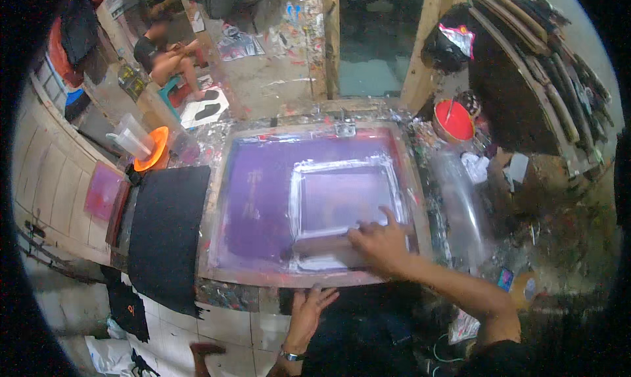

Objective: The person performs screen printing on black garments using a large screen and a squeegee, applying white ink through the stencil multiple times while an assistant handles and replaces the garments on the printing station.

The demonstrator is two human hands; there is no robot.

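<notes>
A wooden-framed printing screen (419,206) with purple mesh (253,206) lies in front of me. White ink or paste (295,196) forms a rectangular outline on its right half, around a paler window. My right hand (382,245) is closed on a squeegee (323,247), a wide, flat, brownish bar slightly blurred by motion, lying across the near side of that outline. At the frame's near edge is my left hand (306,312), fingers spread and fingertips against the edge, holding nothing. A watch is on the left wrist.
Black fabric (167,232) lies left of the screen. Beyond it stands an orange bowl (152,150) with a clear jug (133,139). A red-lined bucket (453,120), clear plastic (463,203) and a tape roll (524,288) are on the right. Another person (167,51) sits far left.
</notes>
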